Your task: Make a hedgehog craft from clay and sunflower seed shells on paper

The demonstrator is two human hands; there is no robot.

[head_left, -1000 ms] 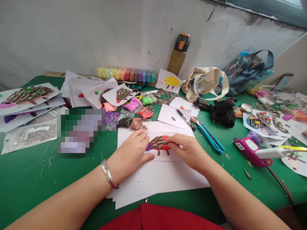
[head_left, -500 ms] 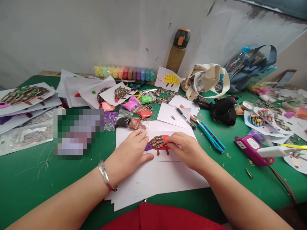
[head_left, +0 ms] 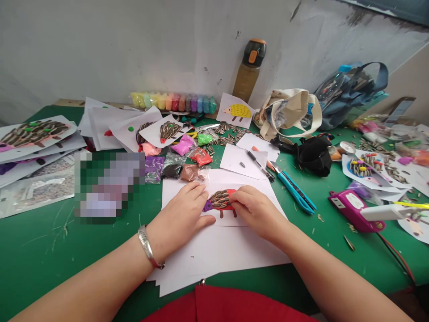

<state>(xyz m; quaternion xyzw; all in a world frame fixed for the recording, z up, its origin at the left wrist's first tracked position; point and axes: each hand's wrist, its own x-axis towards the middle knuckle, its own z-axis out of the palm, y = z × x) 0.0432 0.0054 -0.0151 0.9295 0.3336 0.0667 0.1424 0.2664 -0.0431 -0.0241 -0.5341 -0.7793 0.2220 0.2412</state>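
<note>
A small red clay hedgehog [head_left: 219, 200] with a purple snout and sunflower seeds stuck on its back lies on a white card [head_left: 231, 218] atop a stack of white paper. My left hand [head_left: 182, 214] rests flat on the card at the hedgehog's left, fingers stretched out, a silver bangle on the wrist. My right hand [head_left: 256, 211] is at the hedgehog's right end, fingertips pinched together and pressed against the red clay; whether a seed is between them I cannot see.
Small bags of coloured clay [head_left: 187, 156] and loose sunflower seeds [head_left: 228, 134] lie beyond the paper. A pen [head_left: 258, 164] and blue utility knife [head_left: 295, 192] sit to the right, a pink glue gun [head_left: 355, 208] farther right. Finished hedgehog cards [head_left: 36, 134] pile up left. A bottle [head_left: 250, 69] and bags stand by the wall.
My right hand has shifted slightly left along the hedgehog's back end. The left hand stays flat on the card. The view dropped a little.
</note>
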